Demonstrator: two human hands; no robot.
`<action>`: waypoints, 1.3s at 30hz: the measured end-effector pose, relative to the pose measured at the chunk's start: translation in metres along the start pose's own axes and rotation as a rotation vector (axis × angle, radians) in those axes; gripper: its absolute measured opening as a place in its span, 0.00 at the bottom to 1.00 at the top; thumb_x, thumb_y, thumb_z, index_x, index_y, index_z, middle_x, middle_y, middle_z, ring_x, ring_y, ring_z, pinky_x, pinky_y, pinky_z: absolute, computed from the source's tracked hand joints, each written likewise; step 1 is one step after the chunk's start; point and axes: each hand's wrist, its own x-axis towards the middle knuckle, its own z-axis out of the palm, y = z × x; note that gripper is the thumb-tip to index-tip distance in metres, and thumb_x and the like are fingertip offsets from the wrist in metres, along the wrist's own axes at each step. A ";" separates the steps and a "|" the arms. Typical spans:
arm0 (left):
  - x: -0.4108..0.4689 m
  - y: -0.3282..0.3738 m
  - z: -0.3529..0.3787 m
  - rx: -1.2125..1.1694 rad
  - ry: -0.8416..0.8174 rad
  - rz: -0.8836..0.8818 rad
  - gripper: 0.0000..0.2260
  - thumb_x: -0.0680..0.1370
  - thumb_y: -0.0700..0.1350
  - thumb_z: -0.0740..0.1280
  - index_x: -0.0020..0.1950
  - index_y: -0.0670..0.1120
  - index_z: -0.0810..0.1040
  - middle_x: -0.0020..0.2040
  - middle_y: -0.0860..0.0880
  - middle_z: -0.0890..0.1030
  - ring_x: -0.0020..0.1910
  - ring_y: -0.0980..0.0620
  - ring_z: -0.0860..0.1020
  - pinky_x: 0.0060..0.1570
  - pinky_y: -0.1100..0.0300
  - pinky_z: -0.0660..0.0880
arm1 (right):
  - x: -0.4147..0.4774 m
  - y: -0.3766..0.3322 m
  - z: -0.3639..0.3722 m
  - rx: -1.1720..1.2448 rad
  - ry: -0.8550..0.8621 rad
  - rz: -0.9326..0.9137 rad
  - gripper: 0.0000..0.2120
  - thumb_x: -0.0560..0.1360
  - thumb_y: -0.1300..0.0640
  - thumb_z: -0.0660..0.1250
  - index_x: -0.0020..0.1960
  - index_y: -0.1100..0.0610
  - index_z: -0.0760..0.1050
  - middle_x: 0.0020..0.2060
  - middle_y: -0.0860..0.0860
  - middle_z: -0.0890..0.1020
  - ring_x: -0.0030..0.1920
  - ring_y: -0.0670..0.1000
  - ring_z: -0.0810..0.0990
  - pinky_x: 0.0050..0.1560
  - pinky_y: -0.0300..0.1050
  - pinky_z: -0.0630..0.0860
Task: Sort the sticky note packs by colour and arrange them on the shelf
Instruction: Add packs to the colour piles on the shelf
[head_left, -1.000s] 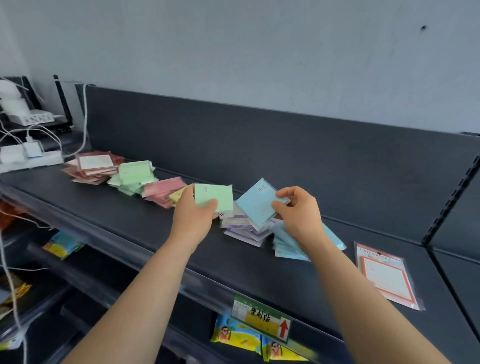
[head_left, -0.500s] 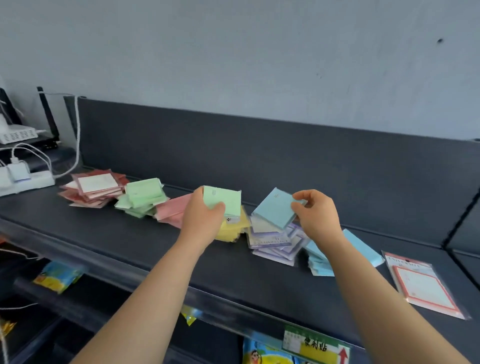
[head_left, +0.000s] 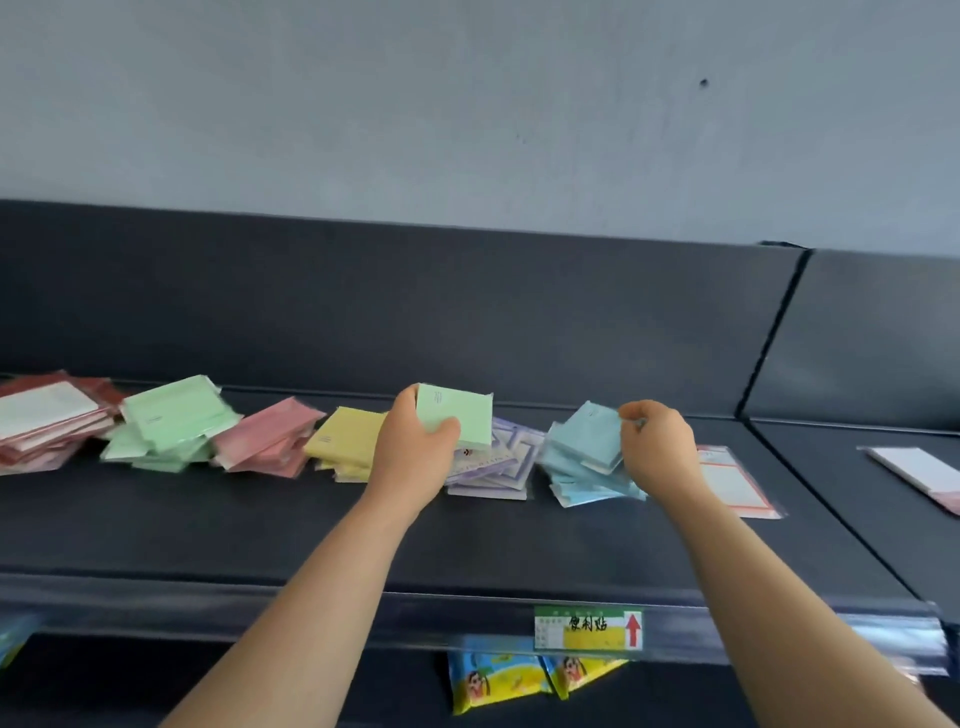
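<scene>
The left hand (head_left: 413, 457) grips a green pack (head_left: 462, 415), thumb in front, fingers behind, above the purple pile (head_left: 498, 462), while the right hand (head_left: 657, 447) pinches a blue pack (head_left: 589, 431) by its corner, the pack lying left of its fingers on the blue pile (head_left: 576, 486).

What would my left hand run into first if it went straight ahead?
Probably the purple pile just beyond the left hand, which holds a green pack; if it clears that, the back panel. Depth unclear.

Left hand (head_left: 410, 452) gripping green pack (head_left: 460, 418), right hand (head_left: 657, 449) pinching blue pack (head_left: 587, 434)
</scene>
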 end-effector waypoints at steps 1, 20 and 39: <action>-0.002 0.000 0.002 -0.004 -0.003 -0.006 0.14 0.76 0.38 0.62 0.61 0.48 0.72 0.53 0.52 0.79 0.48 0.55 0.79 0.45 0.57 0.78 | 0.001 0.002 0.000 -0.039 -0.005 -0.011 0.18 0.77 0.64 0.54 0.64 0.58 0.74 0.58 0.58 0.77 0.47 0.56 0.74 0.46 0.45 0.70; -0.006 -0.016 -0.070 -0.230 0.248 -0.013 0.11 0.81 0.37 0.59 0.62 0.48 0.66 0.58 0.50 0.77 0.41 0.56 0.82 0.40 0.62 0.79 | -0.068 -0.125 0.089 0.234 -0.496 -0.434 0.17 0.76 0.51 0.67 0.64 0.54 0.75 0.39 0.45 0.82 0.36 0.41 0.77 0.38 0.33 0.72; 0.085 -0.085 -0.270 0.594 0.242 0.047 0.10 0.78 0.46 0.67 0.58 0.48 0.79 0.49 0.48 0.77 0.45 0.50 0.75 0.43 0.58 0.69 | -0.099 -0.275 0.274 0.025 -0.523 -0.441 0.14 0.75 0.62 0.62 0.32 0.62 0.66 0.26 0.52 0.68 0.28 0.51 0.63 0.29 0.42 0.61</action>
